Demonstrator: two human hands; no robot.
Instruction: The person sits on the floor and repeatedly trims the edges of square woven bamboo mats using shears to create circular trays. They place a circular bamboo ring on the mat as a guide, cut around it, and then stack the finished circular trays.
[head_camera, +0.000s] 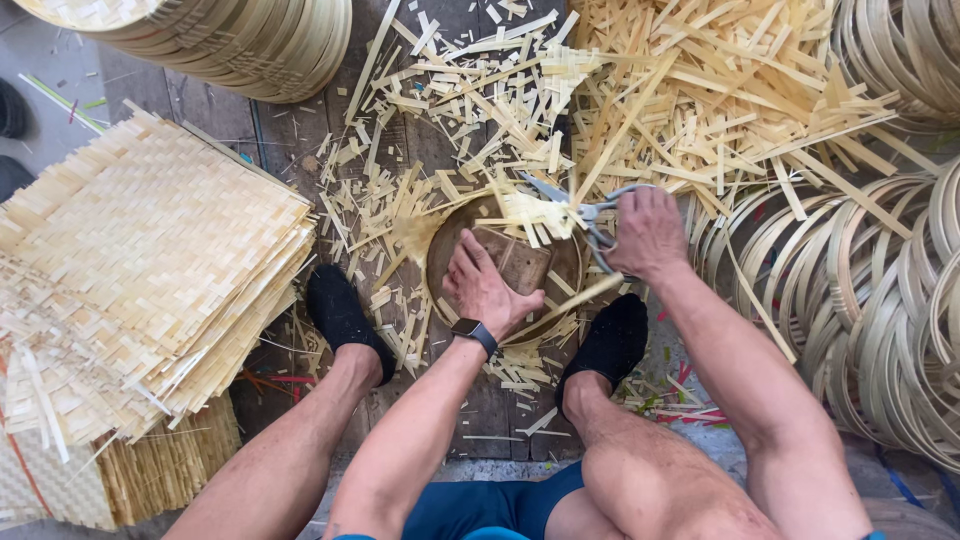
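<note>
Knees low in frame; left hand (487, 290) presses flat, open, on the block (518, 262) at centre, right hand (648, 233) closes its grip on scissors (580, 208) cutting strips (540, 215).

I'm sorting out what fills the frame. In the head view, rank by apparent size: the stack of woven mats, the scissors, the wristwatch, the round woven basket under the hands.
1. Stack of woven mats, by far the largest.
2. Round woven basket, partly hidden by trimmings and the left hand.
3. Scissors, in the right hand.
4. Wristwatch, the smallest.
</note>
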